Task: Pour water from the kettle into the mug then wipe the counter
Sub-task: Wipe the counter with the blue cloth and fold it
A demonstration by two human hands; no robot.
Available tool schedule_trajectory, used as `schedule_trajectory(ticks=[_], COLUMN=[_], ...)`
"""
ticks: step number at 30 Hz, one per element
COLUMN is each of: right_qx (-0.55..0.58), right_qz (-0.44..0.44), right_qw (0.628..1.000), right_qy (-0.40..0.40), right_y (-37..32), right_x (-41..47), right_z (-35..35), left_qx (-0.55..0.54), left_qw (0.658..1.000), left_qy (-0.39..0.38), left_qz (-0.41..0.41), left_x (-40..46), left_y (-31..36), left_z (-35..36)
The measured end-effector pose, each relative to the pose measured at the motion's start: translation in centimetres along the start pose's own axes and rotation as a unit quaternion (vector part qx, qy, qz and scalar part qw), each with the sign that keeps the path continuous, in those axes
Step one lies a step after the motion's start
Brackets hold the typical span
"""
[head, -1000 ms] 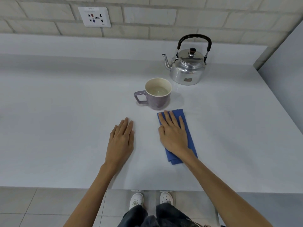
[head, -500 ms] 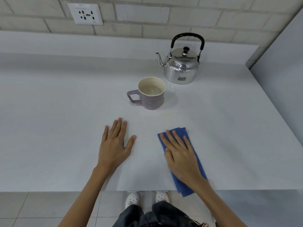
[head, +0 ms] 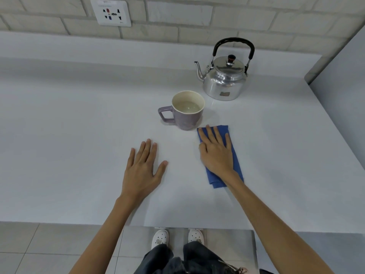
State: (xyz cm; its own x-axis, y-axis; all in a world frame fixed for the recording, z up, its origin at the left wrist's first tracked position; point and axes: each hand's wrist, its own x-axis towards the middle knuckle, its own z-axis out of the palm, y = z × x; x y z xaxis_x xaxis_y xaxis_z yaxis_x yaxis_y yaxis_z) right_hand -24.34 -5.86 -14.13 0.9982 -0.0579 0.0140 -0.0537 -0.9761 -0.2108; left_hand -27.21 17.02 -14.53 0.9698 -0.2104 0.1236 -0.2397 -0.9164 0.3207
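Note:
A purple mug (head: 186, 119) with water inside stands on the white counter (head: 69, 135), its handle pointing left. Behind it to the right sits a silver kettle (head: 224, 84) with a black handle and its lid on. My right hand (head: 216, 153) lies flat on a folded blue cloth (head: 236, 163), pressing it to the counter just right of the mug's base. The fingertips almost reach the mug. My left hand (head: 142, 171) rests flat on the bare counter, fingers spread, holding nothing.
A wall socket (head: 110, 12) is set in the brick wall at the back left. A grey side panel (head: 341, 95) borders the counter on the right. The counter's front edge runs just above my feet (head: 177, 237) on the tiled floor.
My right hand pulled the cloth back toward the front edge, then pushed it forward again up to the mug. My left hand stayed put, its thumb now spread out.

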Motion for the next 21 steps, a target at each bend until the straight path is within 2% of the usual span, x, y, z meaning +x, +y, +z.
schedule_trajectory(ticks=[6,11,17,21], right_qx=[-0.006,-0.006,-0.017,-0.009], right_qz=[-0.059,-0.053,0.071,0.1], right_qw=[0.998,0.999,0.997,0.995], right_qy=[-0.003,0.002,-0.012,-0.002], right_y=[-2.0,2.0,8.5,7.4], right_x=[-7.2,-11.3,-5.2,0.3], right_z=[0.1,-0.8,-2.0,-1.8], left_qx=[0.001,-0.001,0.002,0.005], left_qw=[1.0,1.0,1.0,1.0], left_qy=[-0.004,-0.002,-0.001,-0.004], left_qz=[0.0,-0.001,-0.002,-0.001], left_x=[0.0,0.0,0.1,0.1], left_y=[0.0,0.0,-0.1,-0.1], left_z=[0.0,0.1,0.1,0.1])
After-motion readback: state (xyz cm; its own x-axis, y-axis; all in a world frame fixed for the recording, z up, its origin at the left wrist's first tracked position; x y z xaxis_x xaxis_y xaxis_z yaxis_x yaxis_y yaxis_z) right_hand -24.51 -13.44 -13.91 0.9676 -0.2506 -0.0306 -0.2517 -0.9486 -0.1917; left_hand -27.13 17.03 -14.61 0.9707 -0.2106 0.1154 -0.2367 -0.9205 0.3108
